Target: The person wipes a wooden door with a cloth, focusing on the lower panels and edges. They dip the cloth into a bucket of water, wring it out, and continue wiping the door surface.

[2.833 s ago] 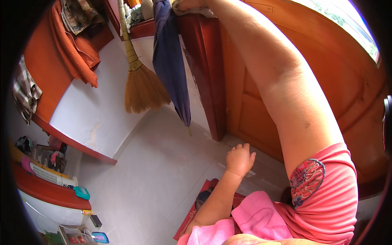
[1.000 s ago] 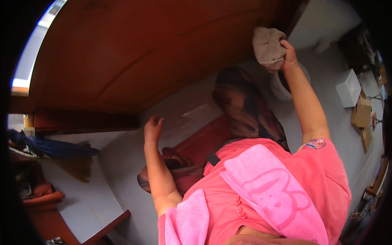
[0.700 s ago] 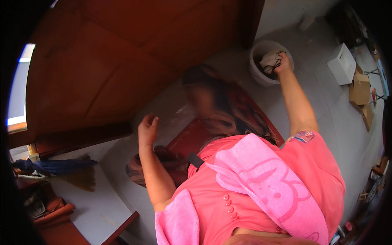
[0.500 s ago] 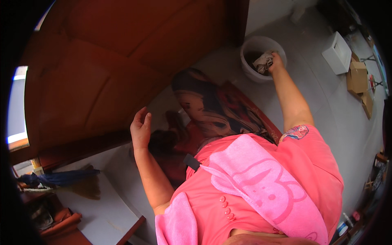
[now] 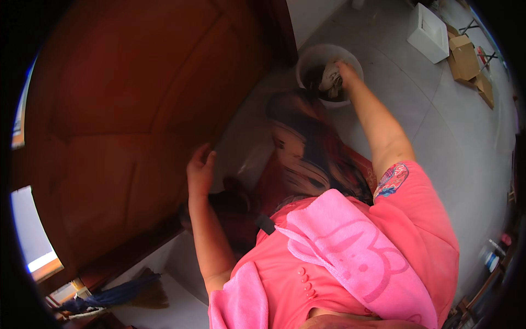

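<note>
Nearest, the left hand hangs spread and empty beside the door. Farther, the right hand pinches one cloth inside the one white bucket. A loose grip could drop it, splashing the mat. Beyond lie two cardboard boxes.

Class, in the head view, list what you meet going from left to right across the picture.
Wooden door → left hand → white bucket → right hand holding a cloth in the bucket → white box → cardboard boxes.
</note>
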Tool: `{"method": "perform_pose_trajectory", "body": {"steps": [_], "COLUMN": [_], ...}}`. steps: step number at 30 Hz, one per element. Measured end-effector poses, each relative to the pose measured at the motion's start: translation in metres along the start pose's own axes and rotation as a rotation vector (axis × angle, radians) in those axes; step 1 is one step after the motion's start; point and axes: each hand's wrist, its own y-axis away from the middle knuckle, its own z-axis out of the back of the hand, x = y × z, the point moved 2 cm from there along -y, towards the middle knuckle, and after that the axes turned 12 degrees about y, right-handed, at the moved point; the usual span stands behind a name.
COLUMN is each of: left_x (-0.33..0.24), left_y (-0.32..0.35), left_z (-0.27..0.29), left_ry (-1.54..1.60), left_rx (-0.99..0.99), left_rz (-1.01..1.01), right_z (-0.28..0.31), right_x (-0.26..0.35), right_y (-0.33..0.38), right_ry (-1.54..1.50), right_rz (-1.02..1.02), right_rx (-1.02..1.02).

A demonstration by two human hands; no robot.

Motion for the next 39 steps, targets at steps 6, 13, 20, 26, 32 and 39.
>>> {"method": "perform_pose_trajectory", "body": {"steps": [6, 13, 20, 26, 32, 39], "left_x": [0.034, -0.034, -0.052, -0.040, -0.047, -0.041], "left_y": [-0.063, -0.135, -0.190, -0.195, -0.182, -0.195], "left_z": [-0.073, -0.203, -0.349, -0.413, -0.426, -0.484], "left_ry": [-0.181, -0.280, -0.163, -0.663, -0.852, 0.275], "left_rx": [0.150, 0.456, 0.585, 0.835, 0.804, 0.824], "left_rz": [-0.009, -0.023, -0.327, -0.781, -0.707, 0.235], "right_z": [-0.005, 0.046, 0.009, 0.020, 0.021, 0.018], "right_x": [-0.027, -0.081, -0.086, -0.113, -0.131, -0.111], "right_y": [-0.058, -0.171, -0.149, -0.171, -0.178, -0.170], "right_ry": [0.101, 1.244, 1.708, 1.690, 1.692, 1.465], "right_rz": [-0.075, 0.140, 0.148, 0.055, 0.169, 0.062], "right_rx": [0.219, 0.161, 0.193, 0.461, 0.231, -0.019]}}
